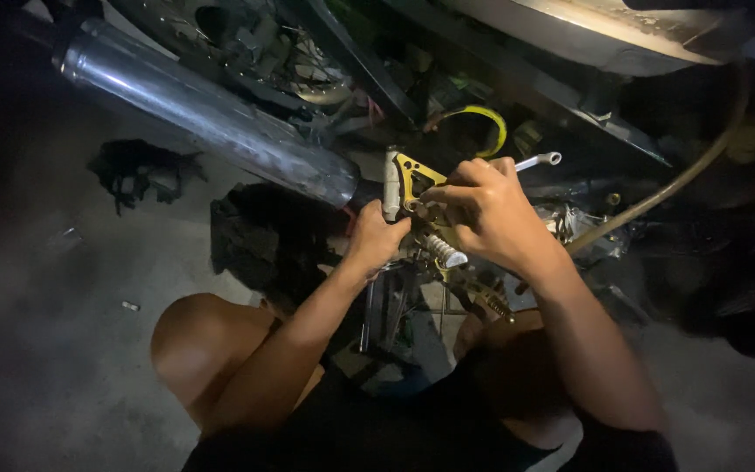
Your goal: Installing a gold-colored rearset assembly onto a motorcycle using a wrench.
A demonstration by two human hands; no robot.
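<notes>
Head view: both hands, left hand (376, 236) and right hand (482, 210), grasp yellow metal bracket (412, 170)

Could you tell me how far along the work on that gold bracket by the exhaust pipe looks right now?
Already done: the gold bracket sits in position beside the exhaust pipe. In hand: the left hand steadies its lower end, while the right hand grips a wrench at the bracket. Left: the fastener is hidden, so its tightness cannot be judged; a spring hangs below, its attachment unclear.
</notes>
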